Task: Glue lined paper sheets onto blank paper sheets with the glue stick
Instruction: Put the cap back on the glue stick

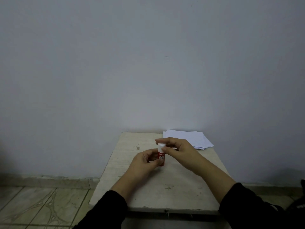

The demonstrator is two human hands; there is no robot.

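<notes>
Barely begun, it seems: at frame centre the left hand (143, 160) grips the glue stick (161, 155), the right hand (177, 147) pinches its white cap (160, 146), papers (188, 139) stacked untouched on the worktop (118, 152) behind.

White label lettering on the red glue stick (161, 156) — too blurred to read
</notes>
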